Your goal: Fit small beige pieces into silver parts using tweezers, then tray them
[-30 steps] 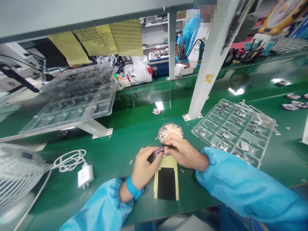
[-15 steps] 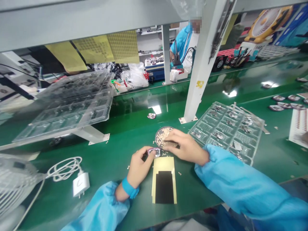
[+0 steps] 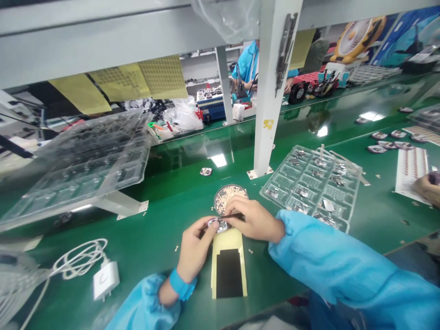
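Observation:
In the head view, my left hand (image 3: 195,247) is closed around the edge of a small rounded device case (image 3: 222,225) with a metallic rim, thumb on its near side. My right hand (image 3: 256,221) pinches dark tweezers (image 3: 235,215), whose tip is at the case's upper edge; whether the tip holds a piece is too small to tell. Just behind both hands stands a round dish (image 3: 215,198) with many small pale and dark pieces, partly covered by my right fingers. Below the case lies a yellow sheet (image 3: 214,261) bearing a black rectangle (image 3: 229,275).
A clear compartment tray (image 3: 275,196) with small parts lies to the right. Left are a white charger (image 3: 106,279), a fan (image 3: 17,288) and stacked trays (image 3: 103,160). A post (image 3: 263,114) rises behind. Another person's hand (image 3: 428,188) is at far right, by a white sheet (image 3: 410,172).
My right hand has moved from the dish toward me, bringing the tweezers to the case in my left hand. The view has shifted, and another person's hand now shows at right.

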Demonstrator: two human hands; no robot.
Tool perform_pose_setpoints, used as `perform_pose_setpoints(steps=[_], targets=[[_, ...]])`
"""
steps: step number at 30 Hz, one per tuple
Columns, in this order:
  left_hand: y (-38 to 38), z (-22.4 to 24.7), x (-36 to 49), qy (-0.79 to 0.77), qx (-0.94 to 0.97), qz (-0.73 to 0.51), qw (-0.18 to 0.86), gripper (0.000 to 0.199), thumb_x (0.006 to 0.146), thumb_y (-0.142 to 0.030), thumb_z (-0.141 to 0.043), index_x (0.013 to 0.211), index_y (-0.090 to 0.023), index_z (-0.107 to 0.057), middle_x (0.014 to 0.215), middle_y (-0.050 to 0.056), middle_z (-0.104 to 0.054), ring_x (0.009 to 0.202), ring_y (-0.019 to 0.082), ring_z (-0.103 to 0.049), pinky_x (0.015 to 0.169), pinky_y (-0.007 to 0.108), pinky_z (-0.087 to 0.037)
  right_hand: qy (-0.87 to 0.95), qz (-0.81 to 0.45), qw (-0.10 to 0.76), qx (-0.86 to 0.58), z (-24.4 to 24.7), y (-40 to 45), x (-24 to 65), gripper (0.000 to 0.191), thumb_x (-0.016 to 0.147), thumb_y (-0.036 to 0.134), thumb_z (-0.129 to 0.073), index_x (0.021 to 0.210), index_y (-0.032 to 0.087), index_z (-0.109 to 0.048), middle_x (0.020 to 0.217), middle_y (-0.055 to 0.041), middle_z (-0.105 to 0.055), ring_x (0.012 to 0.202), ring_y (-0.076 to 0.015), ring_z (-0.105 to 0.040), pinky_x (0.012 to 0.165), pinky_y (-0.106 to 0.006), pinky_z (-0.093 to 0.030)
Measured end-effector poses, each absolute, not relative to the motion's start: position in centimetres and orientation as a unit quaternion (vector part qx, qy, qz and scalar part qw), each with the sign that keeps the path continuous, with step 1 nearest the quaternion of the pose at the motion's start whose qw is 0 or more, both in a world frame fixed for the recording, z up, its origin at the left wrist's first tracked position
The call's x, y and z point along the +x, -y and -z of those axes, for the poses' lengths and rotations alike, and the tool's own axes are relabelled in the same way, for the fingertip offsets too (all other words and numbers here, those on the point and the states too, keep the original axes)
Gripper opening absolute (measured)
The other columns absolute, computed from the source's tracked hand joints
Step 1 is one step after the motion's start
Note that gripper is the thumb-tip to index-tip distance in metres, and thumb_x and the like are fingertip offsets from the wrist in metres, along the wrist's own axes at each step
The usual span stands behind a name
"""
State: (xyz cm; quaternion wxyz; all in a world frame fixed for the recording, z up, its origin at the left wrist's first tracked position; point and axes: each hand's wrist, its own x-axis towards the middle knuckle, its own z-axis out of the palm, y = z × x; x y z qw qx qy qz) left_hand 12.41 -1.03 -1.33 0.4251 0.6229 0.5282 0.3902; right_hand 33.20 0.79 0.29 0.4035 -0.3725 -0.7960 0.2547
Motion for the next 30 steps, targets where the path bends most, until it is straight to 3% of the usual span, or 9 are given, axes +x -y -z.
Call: perform_pose_setpoints(steps=[5, 9, 11, 13, 15, 18, 23, 27, 30], targets=[[-4.6, 1.3, 10.7, -0.533, 0.689, -0.402, 0.281, 0.036, 0.087, -0.043, -0.065, 0.113, -0.019, -0.07, 0.098, 0.007, -0.075, 0.09, 0.022, -0.069, 0.086, 0.034, -0.054, 0.756, -0.258, 0.434, -0.416, -0.2, -1.4, 33.7, 0.006, 0.093, 0.025, -0.06, 0.092, 0.021, -0.057, 0.091, -0.002, -0.063, 0.085, -0.0164, -0.06, 0.076, -0.03, -0.048], [-12.5, 1.0, 7.4, -0.627, 0.678, -0.363, 0.12, 0.044, 0.091, -0.045, -0.051, 0.12, -0.015, -0.064, 0.101, 0.01, -0.073, 0.096, 0.024, -0.068, 0.09, 0.039, -0.053, 0.71, -0.248, 0.484, -0.447, -1.1, -1.9, 34.8, 0.017, 0.098, 0.028, -0.053, 0.083, 0.02, -0.052, 0.08, 0.0001, -0.056, 0.076, -0.0148, -0.055, 0.072, -0.029, -0.045], [-15.4, 1.1, 6.6, -0.655, 0.667, -0.345, 0.082, 0.045, 0.087, -0.047, -0.055, 0.114, -0.014, -0.068, 0.113, 0.017, -0.069, 0.116, 0.035, -0.058, 0.101, 0.053, -0.044, 0.72, -0.232, 0.47, -0.455, -1.7, -2.3, 35.5, 0.021, 0.101, 0.029, -0.047, 0.084, 0.02, -0.053, 0.08, -0.0004, -0.054, 0.076, -0.015, -0.054, 0.072, -0.03, -0.044], [-17.0, 1.4, 7.1, -0.665, 0.673, -0.321, 0.045, 0.048, 0.083, -0.053, -0.06, 0.11, -0.015, -0.07, 0.132, 0.021, -0.059, 0.135, 0.042, -0.039, 0.109, 0.061, -0.03, 0.745, -0.196, 0.45, -0.452, -2.3, -2.6, 36.1, 0.022, 0.102, 0.029, -0.045, 0.085, 0.02, -0.055, 0.086, -0.003, -0.056, 0.081, -0.0166, -0.054, 0.078, -0.033, -0.045], [-17.8, 2.0, 8.6, -0.658, 0.704, -0.269, -0.002, 0.054, 0.08, -0.06, -0.061, 0.111, -0.016, -0.068, 0.144, 0.02, -0.049, 0.144, 0.042, -0.025, 0.113, 0.06, -0.023, 0.763, -0.149, 0.441, -0.449, -2.7, -2.8, 36.7, 0.024, 0.102, 0.031, -0.047, 0.083, 0.019, -0.057, 0.09, -0.0059, -0.057, 0.087, -0.0189, -0.055, 0.082, -0.036, -0.045], [-18.3, 2.5, 11.4, -0.645, 0.736, -0.203, -0.037, 0.055, 0.079, -0.061, -0.063, 0.107, -0.014, -0.065, 0.136, 0.021, -0.056, 0.143, 0.041, -0.028, 0.113, 0.056, -0.024, 0.746, -0.143, 0.454, -0.466, -2.9, -2.6, 36.8, 0.029, 0.101, 0.034, -0.048, 0.08, 0.018, -0.059, 0.081, -0.005, -0.059, 0.079, -0.0181, -0.056, 0.078, -0.036, -0.047], [-17.4, 1.8, 13.1, -0.603, 0.715, -0.351, 0.038, 0.036, 0.079, -0.043, -0.07, 0.1, -0.015, -0.063, 0.113, 0.017, -0.066, 0.127, 0.037, -0.049, 0.109, 0.052, -0.032, 0.655, -0.412, 0.461, -0.433, -1.9, -1.1, 35.1, 0.02, 0.097, 0.037, -0.057, 0.095, 0.018, -0.063, 0.076, -0.001, -0.066, 0.062, -0.0124, -0.062, 0.06, -0.027, -0.052], [-12.1, 1.1, 12.1, -0.5, 0.635, -0.507, 0.299, 0.045, 0.074, -0.036, -0.074, 0.111, -0.016, -0.057, 0.109, 0.012, -0.068, 0.103, 0.025, -0.066, 0.094, 0.041, -0.05, 0.701, -0.439, 0.409, -0.385, -0.7, 0.3, 33.7, 0.01, 0.089, 0.028, -0.069, 0.089, 0.018, -0.068, 0.093, -0.0037, -0.07, 0.081, -0.015, -0.067, 0.072, -0.027, -0.055], [-6.2, 1.1, 11.1, -0.446, 0.567, -0.471, 0.507, 0.059, 0.065, -0.025, -0.082, 0.115, -0.017, -0.053, 0.101, 0.008, -0.07, 0.092, 0.021, -0.069, 0.086, 0.037, -0.054, 0.719, -0.448, 0.372, -0.379, -0.4, 1.0, 33.7, 0.01, 0.092, 0.028, -0.064, 0.093, 0.018, -0.066, 0.088, -0.0028, -0.07, 0.076, -0.0143, -0.067, 0.07, -0.027, -0.056]])
